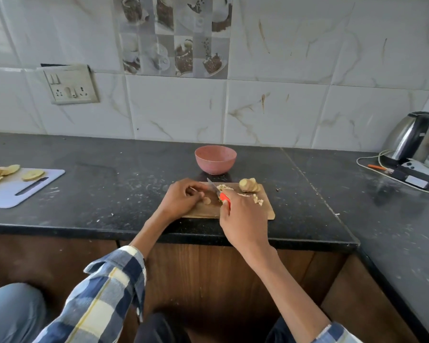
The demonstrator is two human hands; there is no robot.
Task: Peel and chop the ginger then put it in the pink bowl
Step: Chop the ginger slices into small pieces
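Your ginger (pixel 249 185) lies at the far right of the wooden chopping board (pixel 268 209), a knobbly pale piece with slices cut at one end; beside it a small heap of chopped bits (pixel 224 187) sits near the blade, more bits (pixel 258 200) lie toward the board's right edge, and one round slice (pixel 206 200) rests by your left fingertips. The pink bowl (pixel 215 159) stands just behind the board, upright; what is inside cannot be told.

From the left: a white cutting board (pixel 13 191) carries pale sliced rounds (pixel 0 172), a wall socket (pixel 71 85) sits above, and at the far right stand a steel kettle (pixel 409 138) and its cord (pixel 372 162). The black counter (pixel 109 194) is dusted with crumbs.

Your left hand (pixel 181 198) rests on the board with its fingers curled down, tips just beside the slice; whether they pinch it cannot be told. Your right hand (pixel 243 219) grips the red handle of the knife (pixel 219 193), fingers wrapped round it, blade pointing away toward the bowl, tip low over the board.
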